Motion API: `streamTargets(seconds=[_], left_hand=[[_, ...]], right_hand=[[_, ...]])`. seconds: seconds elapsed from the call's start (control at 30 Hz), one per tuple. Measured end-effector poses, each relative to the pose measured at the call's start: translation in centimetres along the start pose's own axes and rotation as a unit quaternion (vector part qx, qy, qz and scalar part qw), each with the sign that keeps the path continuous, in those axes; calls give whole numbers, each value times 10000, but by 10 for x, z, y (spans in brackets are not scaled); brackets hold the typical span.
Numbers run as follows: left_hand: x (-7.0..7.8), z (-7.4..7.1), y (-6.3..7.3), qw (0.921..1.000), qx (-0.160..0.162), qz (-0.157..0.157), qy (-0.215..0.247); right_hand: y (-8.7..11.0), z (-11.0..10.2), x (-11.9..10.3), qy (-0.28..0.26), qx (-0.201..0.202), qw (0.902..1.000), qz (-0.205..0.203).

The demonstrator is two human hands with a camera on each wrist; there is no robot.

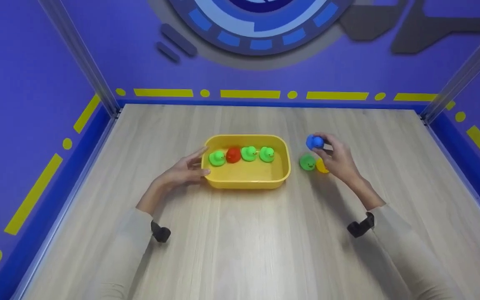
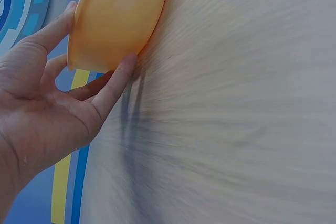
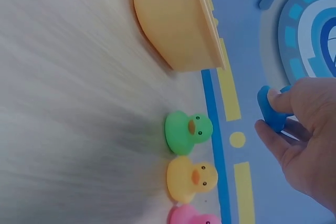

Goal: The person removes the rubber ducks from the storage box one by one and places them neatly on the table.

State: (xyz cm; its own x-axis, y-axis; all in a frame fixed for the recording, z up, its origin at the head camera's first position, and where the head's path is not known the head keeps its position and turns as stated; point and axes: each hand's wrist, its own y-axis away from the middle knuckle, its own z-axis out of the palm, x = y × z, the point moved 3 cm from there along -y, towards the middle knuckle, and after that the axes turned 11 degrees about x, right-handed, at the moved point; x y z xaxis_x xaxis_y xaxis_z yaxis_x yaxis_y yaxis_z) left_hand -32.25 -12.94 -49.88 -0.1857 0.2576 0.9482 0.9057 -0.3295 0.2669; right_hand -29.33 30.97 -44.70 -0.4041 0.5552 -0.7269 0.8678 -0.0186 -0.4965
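Note:
A yellow plastic tub [image 1: 246, 184] holds a row of rubber ducks along its far side: a red duck [image 1: 233, 155] and three green ones, the rightmost green duck [image 1: 267, 154] facing right. My left hand [image 1: 186, 167] holds the tub's left end, thumb tip over the rim and fingers along the outer wall [image 2: 123, 19]. To the right of the tub, my right hand [image 1: 340, 160] pinches a blue rubber duck [image 1: 315, 142] between thumb and fingers, raised above the table. Beneath it sit a green duck [image 3: 188, 131] and a yellow duck [image 3: 190, 178].
Beyond the yellow duck, a pink duck [image 3: 191, 216] shows partly at the bottom of the right wrist view; my hand hides it in the head view. The wooden table [image 1: 248, 241] is bounded by blue panels [image 1: 256, 77] with metal corner posts [image 1: 77, 54].

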Motion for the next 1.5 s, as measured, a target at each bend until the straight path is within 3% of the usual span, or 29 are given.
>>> streamTargets(seconds=[0.3, 0.63, 1.03, 1.5], left_hand=[[-2, 1, 0, 9999, 20, -32, -153], [-1, 0, -1, 9998, 103, -171, -16], [-1, 1, 0, 10000, 27, -33, 46], [-2, 2, -1, 9998, 93, -168, 60]], right_hand=[[5, -18, 13, 327, -56, 9992, 234], [2, -32, 25, 426, 212, 9985, -273], [12, -59, 37, 767, 659, 9949, -6], [31, -80, 63, 971, 979, 9901, 247]])
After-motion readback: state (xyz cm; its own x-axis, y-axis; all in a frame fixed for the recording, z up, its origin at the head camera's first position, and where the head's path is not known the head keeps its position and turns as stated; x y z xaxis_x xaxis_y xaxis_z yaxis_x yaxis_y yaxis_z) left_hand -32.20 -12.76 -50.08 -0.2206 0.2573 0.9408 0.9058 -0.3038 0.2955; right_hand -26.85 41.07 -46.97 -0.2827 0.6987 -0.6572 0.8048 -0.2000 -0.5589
